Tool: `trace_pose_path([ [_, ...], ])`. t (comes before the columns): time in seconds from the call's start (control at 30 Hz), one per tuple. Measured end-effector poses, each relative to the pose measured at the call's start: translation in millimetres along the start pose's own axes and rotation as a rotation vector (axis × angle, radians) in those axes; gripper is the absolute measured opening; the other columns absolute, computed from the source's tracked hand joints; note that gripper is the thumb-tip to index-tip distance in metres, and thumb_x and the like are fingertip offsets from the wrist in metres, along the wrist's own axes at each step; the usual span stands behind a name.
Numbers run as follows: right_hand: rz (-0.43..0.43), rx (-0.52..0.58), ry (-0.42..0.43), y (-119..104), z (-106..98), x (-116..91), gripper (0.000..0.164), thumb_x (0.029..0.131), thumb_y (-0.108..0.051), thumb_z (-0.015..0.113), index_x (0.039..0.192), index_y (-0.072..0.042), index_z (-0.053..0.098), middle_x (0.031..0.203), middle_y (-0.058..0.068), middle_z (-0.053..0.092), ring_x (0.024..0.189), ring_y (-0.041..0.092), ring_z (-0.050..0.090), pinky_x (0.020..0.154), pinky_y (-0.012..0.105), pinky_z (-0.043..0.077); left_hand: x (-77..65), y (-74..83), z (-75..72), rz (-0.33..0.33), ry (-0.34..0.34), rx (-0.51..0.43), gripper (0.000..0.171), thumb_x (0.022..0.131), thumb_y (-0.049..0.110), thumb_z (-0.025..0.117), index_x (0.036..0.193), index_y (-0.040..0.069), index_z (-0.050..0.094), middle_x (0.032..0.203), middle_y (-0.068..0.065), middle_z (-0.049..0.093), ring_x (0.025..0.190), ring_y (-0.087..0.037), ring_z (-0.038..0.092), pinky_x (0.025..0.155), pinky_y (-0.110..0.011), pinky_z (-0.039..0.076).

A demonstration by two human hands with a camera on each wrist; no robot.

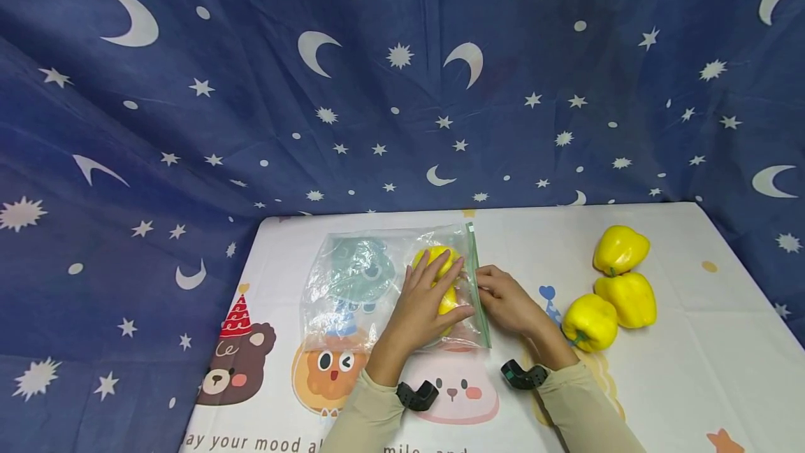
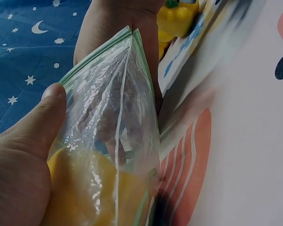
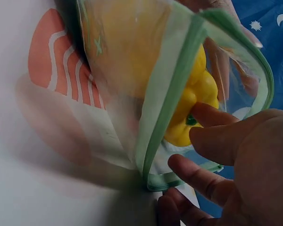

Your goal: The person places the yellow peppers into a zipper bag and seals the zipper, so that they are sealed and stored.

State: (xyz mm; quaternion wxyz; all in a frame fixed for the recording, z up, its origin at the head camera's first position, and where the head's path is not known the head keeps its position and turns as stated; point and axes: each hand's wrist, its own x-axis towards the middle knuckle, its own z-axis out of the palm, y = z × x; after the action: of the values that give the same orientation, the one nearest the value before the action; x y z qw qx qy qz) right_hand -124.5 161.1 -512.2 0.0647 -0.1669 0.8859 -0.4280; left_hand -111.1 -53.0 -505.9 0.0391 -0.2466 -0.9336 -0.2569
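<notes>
A clear zip bag (image 1: 314, 306) with a green-edged mouth (image 1: 476, 285) lies on the table. Inside it, near the mouth, is yellow bell pepper (image 1: 448, 301); the hand over it hides how many there are. My left hand (image 1: 423, 303) rests spread over the bag and the pepper, its thumb (image 2: 52, 106) along the outside of the plastic. At the mouth is my right hand (image 1: 511, 303). In the right wrist view the mouth gapes, and some right fingers (image 3: 212, 141) reach to the pepper's green stem (image 3: 191, 120), while others are by the bag's lower edge.
Three yellow bell peppers (image 1: 625, 299) sit grouped on the table to the right of my right hand. The white tablecloth (image 1: 711, 362) carries printed cartoon animals. Behind the table hangs a blue curtain (image 1: 402, 110) with moons and stars.
</notes>
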Motion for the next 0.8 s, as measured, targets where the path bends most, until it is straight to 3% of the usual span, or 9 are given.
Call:
trace_pose_path([
  [0.17,-0.028,-0.12,-0.027,-1.6,0.9,1.5,0.026,0.101,-0.01,0.059,0.122,-0.012,0.074,0.129,0.01,0.064,0.122,0.036,0.054,0.104,0.056,0.043,0.0,0.9,-0.7,-0.004,-0.006,0.032,0.088,0.089,0.069,0.062,0.162,0.035,0.026,0.169,0.002,0.029,0.159,-0.035,0.013,0.123,-0.067,0.018],
  [0.37,-0.028,-0.149,-0.028,-1.8,2.7,1.5,0.026,0.1,-0.011,0.06,0.123,-0.013,0.074,0.127,0.01,0.065,0.123,0.036,0.054,0.105,0.056,0.044,0.5,1.2,-1.1,-0.007,-0.004,0.033,0.087,0.089,0.069,0.062,0.162,0.031,0.031,0.168,0.001,0.03,0.159,-0.036,0.013,0.123,-0.067,0.018],
  [0.63,-0.023,-0.056,-0.022,0.0,-0.8,-0.9,0.027,0.103,-0.014,0.059,0.125,-0.019,0.073,0.129,0.005,0.066,0.123,0.032,0.058,0.107,0.056,0.045,0.4,-0.2,-0.4,-0.008,-0.008,0.046,0.088,0.09,0.07,0.061,0.162,0.032,0.028,0.169,0.002,0.028,0.16,-0.033,0.013,0.124,-0.066,0.018],
  [0.8,0.002,0.041,-0.021,2.6,-4.7,-6.0,0.035,0.104,-0.01,0.056,0.136,-0.015,0.067,0.135,0.006,0.063,0.128,0.033,0.059,0.109,0.059,0.045,0.1,-0.8,0.7,-0.003,0.002,0.036,0.086,0.091,0.068,0.061,0.162,0.032,0.03,0.169,0.002,0.029,0.159,-0.034,0.014,0.123,-0.066,0.019],
])
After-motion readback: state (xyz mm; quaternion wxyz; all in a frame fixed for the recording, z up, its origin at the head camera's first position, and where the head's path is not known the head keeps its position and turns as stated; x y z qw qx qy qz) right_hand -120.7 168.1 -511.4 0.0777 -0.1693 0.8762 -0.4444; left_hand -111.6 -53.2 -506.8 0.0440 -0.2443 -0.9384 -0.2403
